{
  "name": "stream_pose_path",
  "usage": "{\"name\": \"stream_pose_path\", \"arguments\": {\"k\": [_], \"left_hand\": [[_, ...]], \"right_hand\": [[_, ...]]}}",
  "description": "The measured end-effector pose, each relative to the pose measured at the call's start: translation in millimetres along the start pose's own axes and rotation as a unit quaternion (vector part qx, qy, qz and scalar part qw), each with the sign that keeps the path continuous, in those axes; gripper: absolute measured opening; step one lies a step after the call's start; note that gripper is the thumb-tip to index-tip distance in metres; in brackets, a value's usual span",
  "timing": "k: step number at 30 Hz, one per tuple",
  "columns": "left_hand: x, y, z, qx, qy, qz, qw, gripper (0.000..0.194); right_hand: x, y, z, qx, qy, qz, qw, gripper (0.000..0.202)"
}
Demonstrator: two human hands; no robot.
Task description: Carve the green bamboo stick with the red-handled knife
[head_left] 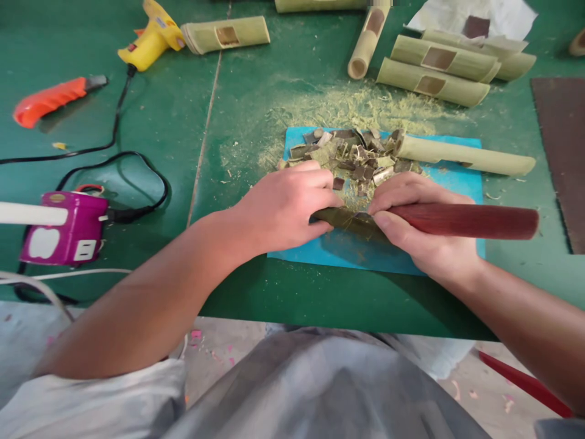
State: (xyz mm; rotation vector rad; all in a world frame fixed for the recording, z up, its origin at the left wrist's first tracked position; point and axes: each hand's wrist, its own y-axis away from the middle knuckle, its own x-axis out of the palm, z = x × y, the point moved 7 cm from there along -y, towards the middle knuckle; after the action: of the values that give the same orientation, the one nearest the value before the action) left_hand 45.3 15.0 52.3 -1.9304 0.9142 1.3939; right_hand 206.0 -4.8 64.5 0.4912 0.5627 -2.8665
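Note:
My left hand (290, 204) is closed around the left end of a dark green bamboo tube (343, 219), held level over a blue sheet (338, 253). In my right hand (423, 228) is a carving knife (479, 221) with a thick dark red wooden handle pointing right. Its short metal tip meets the upper side of the tube; most of the blade is hidden by my fingers. Just beyond my hands lies a heap of bamboo chips (361, 155). A pale bamboo tube (470, 155) rests across the sheet's right corner.
Several cut bamboo tubes (439, 58) lie at the back right, near a dark brown sheet (560, 158). To the left are a yellow heat gun (150, 36), an orange utility knife (52, 100) and a purple power socket (66, 228) with cords. Sawdust (356, 107) covers the green tabletop behind the chips.

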Motion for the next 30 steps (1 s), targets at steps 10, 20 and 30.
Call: {"name": "stream_pose_path", "arguments": {"k": [10, 20, 30], "left_hand": [[0.8, 0, 1, 0.001, 0.008, -0.002, 1.0, 0.016], [0.3, 1, 3, 0.001, 0.027, -0.005, 1.0, 0.019], [0.3, 0, 0, 0.004, 0.016, -0.004, 1.0, 0.019]], "right_hand": [[2, -2, -1, -0.003, 0.001, 0.004, 1.0, 0.015], [-4, 2, 5, -0.023, 0.014, -0.032, 0.999, 0.02], [-8, 8, 1, -0.048, -0.002, -0.056, 0.997, 0.016]]}}
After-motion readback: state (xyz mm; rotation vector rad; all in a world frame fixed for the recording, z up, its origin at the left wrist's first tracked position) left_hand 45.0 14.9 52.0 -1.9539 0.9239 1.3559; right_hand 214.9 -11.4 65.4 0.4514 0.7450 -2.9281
